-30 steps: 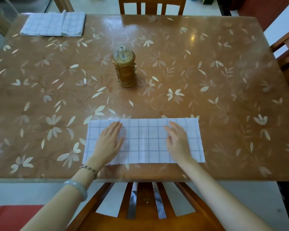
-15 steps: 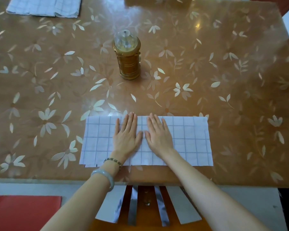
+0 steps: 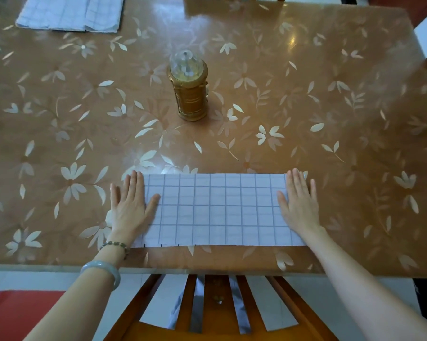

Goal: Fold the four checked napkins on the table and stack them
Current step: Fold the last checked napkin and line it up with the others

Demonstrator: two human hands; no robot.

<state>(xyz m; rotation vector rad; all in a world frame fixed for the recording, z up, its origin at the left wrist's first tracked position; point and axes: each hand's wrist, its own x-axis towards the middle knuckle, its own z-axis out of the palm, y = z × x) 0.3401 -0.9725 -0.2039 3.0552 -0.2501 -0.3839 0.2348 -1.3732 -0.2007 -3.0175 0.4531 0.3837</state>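
A white checked napkin (image 3: 217, 210), folded into a long rectangle, lies flat near the table's front edge. My left hand (image 3: 130, 205) rests palm down on its left end, fingers spread, partly on the table. My right hand (image 3: 298, 203) presses flat on its right end in the same way. Neither hand grips anything. At the far left corner of the table lies a pile of other checked napkins (image 3: 69, 13), loosely folded; how many are in it I cannot tell.
A golden lantern with a clear dome (image 3: 189, 89) stands upright in the middle of the brown flower-patterned table (image 3: 330, 119). A wooden chair back (image 3: 207, 311) sits just below the front edge. More chairs stand at the right and far sides.
Both hands slid outward from the napkin's middle to its two ends, smoothing it flat. The view has shifted slightly.
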